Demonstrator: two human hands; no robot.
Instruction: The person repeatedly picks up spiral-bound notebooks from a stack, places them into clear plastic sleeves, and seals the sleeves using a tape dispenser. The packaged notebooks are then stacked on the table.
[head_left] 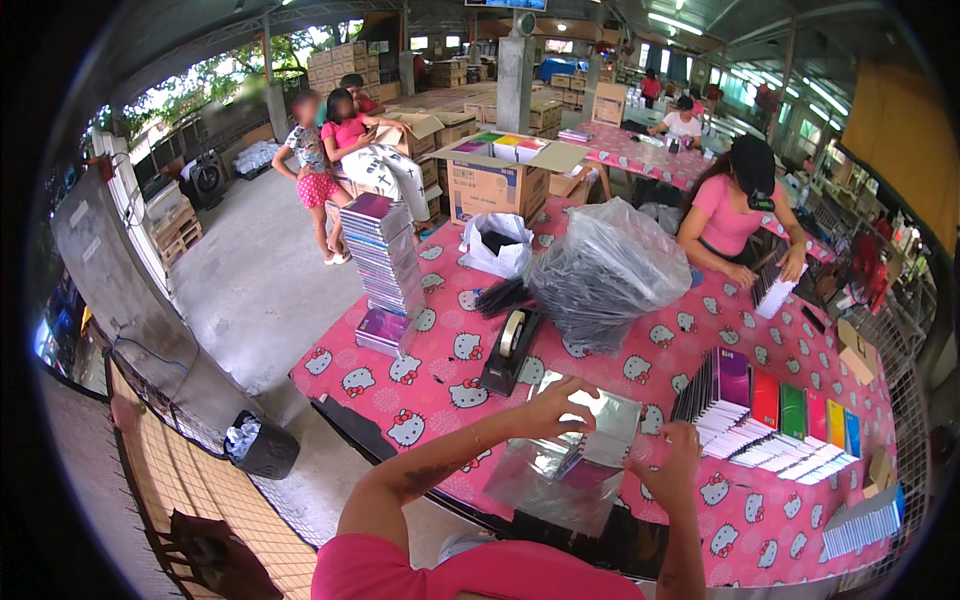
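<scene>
In front of me lies a small bundle of notebooks [612,428], its white page edges and shiny clear wrap facing up. A loose clear plastic bag [535,492] spreads over the near side and glares in the light. From the left my left hand [553,411] arches over the bundle, fingers curved and apart, the fingertips close to its top. My right hand [668,466] is at the bundle's right side, thumb and fingers spread, nothing visible between them. Whether either hand touches the wrap is hard to tell.
Beyond my hands are a tape dispenser [511,350] and a big bag of black strips [595,275]. A tall notebook stack [382,260] stands left, rows of colourful notebooks [775,425] right. Across the table a co-worker [735,215] handles notebooks near a carton [495,190].
</scene>
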